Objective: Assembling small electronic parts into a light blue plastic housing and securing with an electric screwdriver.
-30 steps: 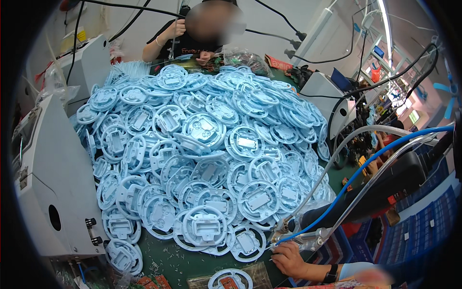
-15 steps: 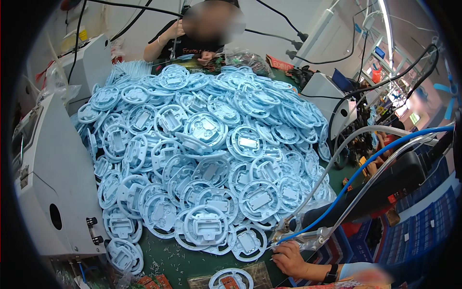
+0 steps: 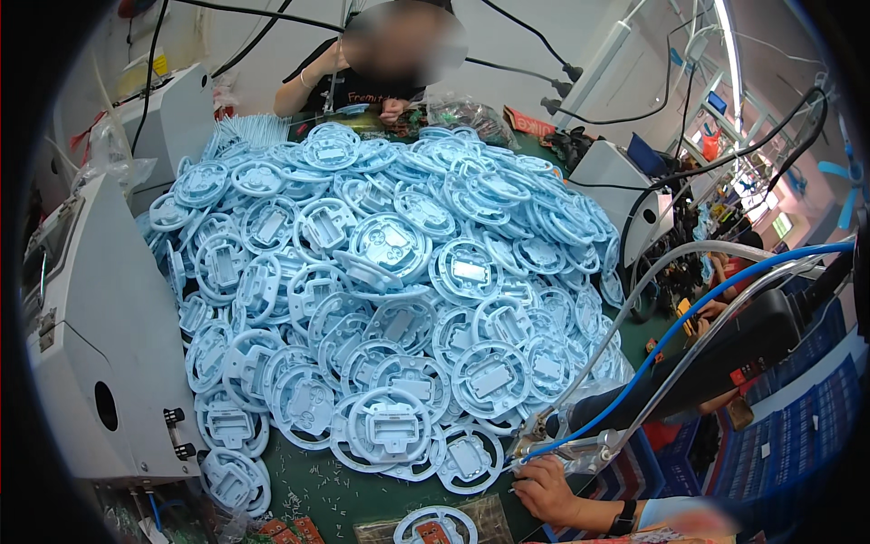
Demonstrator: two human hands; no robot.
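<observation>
My right hand (image 3: 549,491), with a dark watch on its wrist, comes in from the lower right. Its fingers are curled round the metal nose of a black powered screwdriver (image 3: 698,363), which slants down beneath a blue hose; the fingertips are partly hidden. My left hand is out of sight. Left of my right hand, a light-blue plastic wheel-shaped part (image 3: 459,517) lies at the lower edge on a brownish flat pad (image 3: 494,519), with a red-brown circuit board (image 3: 433,533) on it. A big heap of similar wheel-shaped parts (image 3: 390,426) fills the table ahead.
White machine boxes (image 3: 118,363) stand at the left, another (image 3: 607,177) at the far right. Circuit boards (image 3: 294,530) and small loose pins lie on the green tabletop (image 3: 308,499) near the front. A person (image 3: 362,91) sits across the heap. Blue trays (image 3: 788,435) stand at the right.
The whole view has shifted very slightly. My right hand stays at the screwdriver's nose, and the wheel part in front lies as before.
</observation>
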